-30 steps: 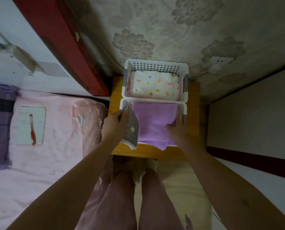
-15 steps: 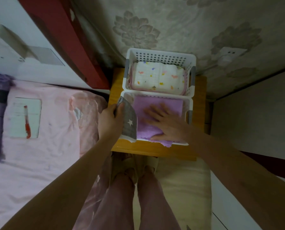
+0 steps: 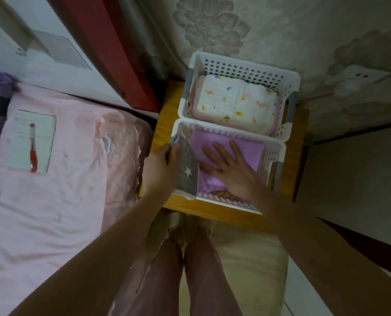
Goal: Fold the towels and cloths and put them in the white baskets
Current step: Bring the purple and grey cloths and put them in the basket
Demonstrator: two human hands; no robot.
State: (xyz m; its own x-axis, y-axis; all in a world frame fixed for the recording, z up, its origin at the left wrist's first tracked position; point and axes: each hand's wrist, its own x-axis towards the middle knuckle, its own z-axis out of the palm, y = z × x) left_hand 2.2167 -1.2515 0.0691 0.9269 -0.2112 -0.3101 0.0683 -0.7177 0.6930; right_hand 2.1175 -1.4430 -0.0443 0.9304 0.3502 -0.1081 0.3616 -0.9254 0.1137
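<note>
Two white perforated baskets stand on a small wooden table (image 3: pixel 165 115). The far basket (image 3: pixel 247 65) holds a folded white cloth with coloured prints (image 3: pixel 233 101). In the near basket (image 3: pixel 269 156) lies a folded purple towel (image 3: pixel 253 153). My right hand (image 3: pixel 231 167) presses flat on that towel with straight, spread fingers. My left hand (image 3: pixel 160 165) grips a folded grey cloth with white stars (image 3: pixel 186 172) upright at the near basket's left wall.
A bed with a pink sheet (image 3: pixel 53 201) lies to the left, with a white card and a red pen (image 3: pixel 32 147) on it. A red panel (image 3: pixel 112 53) and a flowered wall (image 3: pixel 235 26) stand behind the table. My legs are below the table edge.
My right hand moved from the towel's right edge onto its top and pushed it down inside the near basket. My left hand kept hold of the grey cloth at the left wall.
</note>
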